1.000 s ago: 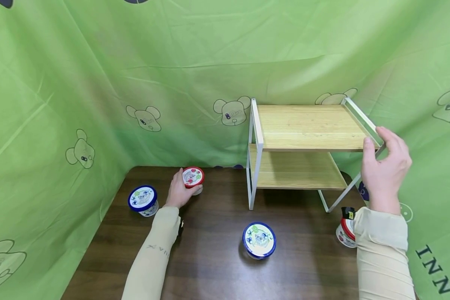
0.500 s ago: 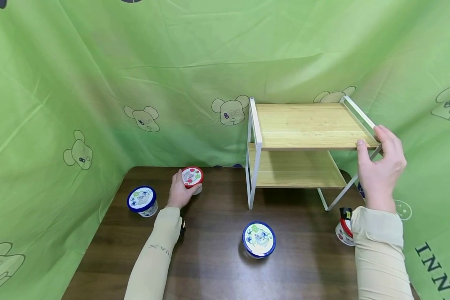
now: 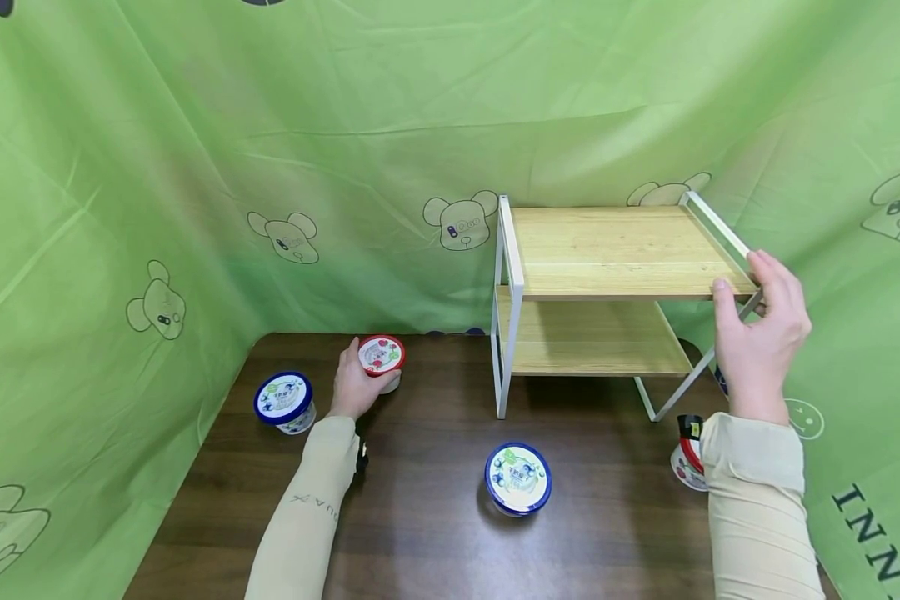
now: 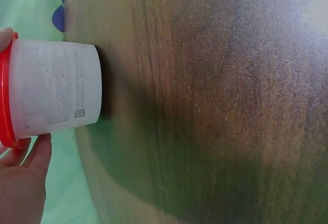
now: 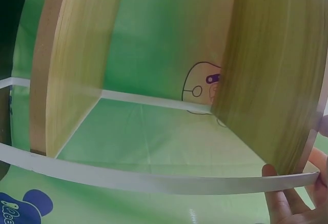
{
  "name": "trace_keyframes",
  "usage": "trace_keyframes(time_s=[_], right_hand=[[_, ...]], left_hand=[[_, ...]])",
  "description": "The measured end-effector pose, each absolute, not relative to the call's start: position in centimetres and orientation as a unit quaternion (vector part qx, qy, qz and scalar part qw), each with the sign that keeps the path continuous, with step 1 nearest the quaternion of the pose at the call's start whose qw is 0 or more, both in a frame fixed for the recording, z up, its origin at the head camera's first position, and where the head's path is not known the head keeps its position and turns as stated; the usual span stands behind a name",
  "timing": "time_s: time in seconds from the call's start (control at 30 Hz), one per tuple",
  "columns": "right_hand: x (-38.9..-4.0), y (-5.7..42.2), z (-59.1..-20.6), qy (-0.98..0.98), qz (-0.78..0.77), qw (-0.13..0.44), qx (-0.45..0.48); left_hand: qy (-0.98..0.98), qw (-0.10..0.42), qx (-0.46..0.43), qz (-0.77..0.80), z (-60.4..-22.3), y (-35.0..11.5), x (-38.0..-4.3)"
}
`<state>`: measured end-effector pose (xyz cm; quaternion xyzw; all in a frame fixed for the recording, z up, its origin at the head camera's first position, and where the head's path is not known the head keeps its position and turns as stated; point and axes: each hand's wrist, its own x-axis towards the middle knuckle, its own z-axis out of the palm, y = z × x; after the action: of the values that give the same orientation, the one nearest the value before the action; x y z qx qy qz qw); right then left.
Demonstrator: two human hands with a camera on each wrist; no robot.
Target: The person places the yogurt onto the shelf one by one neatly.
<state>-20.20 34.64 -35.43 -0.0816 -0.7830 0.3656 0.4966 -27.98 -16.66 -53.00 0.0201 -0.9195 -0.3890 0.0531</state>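
Red-lidded tub (image 4: 56, 88) could tip if your left fingers (image 4: 40, 152), curled round its lid (image 3: 382, 356), pull unevenly; right fingers (image 5: 277, 201) grip the rack (image 3: 622, 250).

Red-lidded white tub (image 3: 382, 357) upright, left of two-tier wooden shelf (image 3: 622, 252).

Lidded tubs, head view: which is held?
The rear red-lidded tub, gripped by the left hand. The other red-lidded tub, partly hidden by the right sleeve, the left blue-lidded tub and front blue-lidded tub are unheld.
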Motion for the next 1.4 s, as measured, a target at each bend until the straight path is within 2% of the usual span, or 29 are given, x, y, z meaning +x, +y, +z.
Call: trace_keyframes(time_s=[0.67,1.07,1.4], right_hand=[[-19.9,34.1,-35.3,-0.783,0.373,0.490,-0.089],[-18.5,31.7,-33.4,-0.772,0.385,0.500,-0.084],[-18.4,31.5,-33.2,-0.769,0.389,0.500,-0.081]], left_hand=[[-0.898,0.085,0.021,-0.432,-52.6,-17.0,-27.9],[-0.875,0.073,0.032,-0.477,-51.6,-16.9,-28.1],[-0.870,0.072,0.018,-0.487,-51.0,-16.9,-28.3]])
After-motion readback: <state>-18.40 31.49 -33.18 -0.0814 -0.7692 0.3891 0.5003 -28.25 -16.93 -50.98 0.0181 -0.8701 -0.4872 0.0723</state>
